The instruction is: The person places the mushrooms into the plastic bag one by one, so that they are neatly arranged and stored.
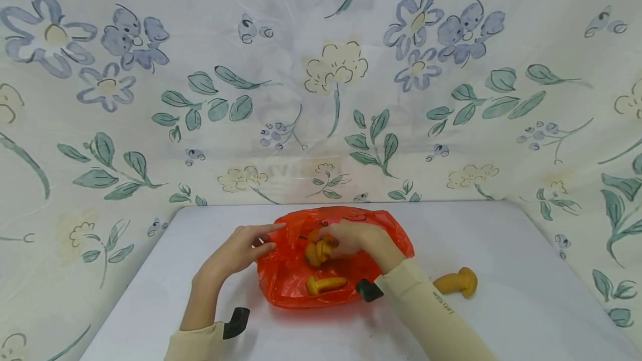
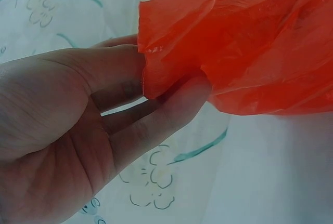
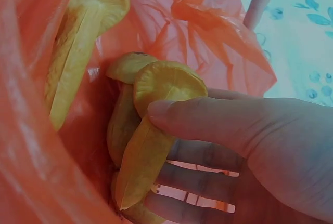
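Note:
A red plastic bag (image 1: 281,286) lies spread open on the white table, with several yellow-brown mushrooms in it. My left hand (image 1: 241,249) is at the bag's left edge; in the left wrist view its thumb and fingers pinch the thin plastic (image 2: 171,68). Inside the bag, my right hand (image 1: 353,237) grips a mushroom (image 3: 148,156), thumb on the stem just under the cap and fingers behind it. Other mushrooms press close against this one, partly hidden. A separate mushroom (image 1: 326,284) rests near the bag's front rim, also visible as a long-stemmed mushroom (image 3: 83,42) in the right wrist view.
One more mushroom (image 1: 458,282) lies outside the bag on the white table (image 1: 506,249), beside my right sleeve. Behind and around the table hangs a floral cloth (image 1: 301,127). Dark camera mounts (image 1: 237,323) stick out at both wrists.

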`<control>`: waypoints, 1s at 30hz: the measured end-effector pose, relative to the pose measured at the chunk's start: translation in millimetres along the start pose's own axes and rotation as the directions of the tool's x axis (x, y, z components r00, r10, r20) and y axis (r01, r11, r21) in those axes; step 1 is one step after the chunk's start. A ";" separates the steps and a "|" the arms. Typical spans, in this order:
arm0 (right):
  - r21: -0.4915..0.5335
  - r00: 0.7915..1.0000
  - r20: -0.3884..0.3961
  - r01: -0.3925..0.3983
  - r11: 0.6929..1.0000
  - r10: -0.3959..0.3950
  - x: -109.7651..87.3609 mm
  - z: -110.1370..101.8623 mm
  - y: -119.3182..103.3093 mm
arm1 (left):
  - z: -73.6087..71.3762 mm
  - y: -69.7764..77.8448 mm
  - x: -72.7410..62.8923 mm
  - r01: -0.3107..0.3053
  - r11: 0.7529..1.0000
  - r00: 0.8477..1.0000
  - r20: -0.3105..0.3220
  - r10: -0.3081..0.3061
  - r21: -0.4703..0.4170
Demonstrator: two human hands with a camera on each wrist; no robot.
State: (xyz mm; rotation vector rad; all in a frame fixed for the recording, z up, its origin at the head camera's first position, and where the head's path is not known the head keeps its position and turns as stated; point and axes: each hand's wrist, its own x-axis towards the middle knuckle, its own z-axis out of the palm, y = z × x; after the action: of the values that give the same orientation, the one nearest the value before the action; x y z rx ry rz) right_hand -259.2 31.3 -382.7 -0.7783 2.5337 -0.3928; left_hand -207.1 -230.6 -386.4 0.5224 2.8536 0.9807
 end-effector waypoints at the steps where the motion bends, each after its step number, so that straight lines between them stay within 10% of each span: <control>1: 0.006 1.000 0.002 -0.005 1.000 0.005 0.1 0.3 0.0 | 0.1 -0.1 0.0 -0.002 1.000 1.000 0.000 0.002 0.000; 30: -0.043 0.999 -0.036 0.016 0.999 -0.018 -5.6 -2.8 4.4 | 0.1 -0.4 -0.5 -0.016 1.000 1.000 -0.006 0.016 0.008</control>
State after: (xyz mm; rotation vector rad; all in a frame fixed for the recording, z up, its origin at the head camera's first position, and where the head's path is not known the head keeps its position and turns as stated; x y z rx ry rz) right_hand -258.5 38.4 -380.2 -0.8161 2.5781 -0.3629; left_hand -206.8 -231.0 -386.7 0.5451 2.8647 0.9755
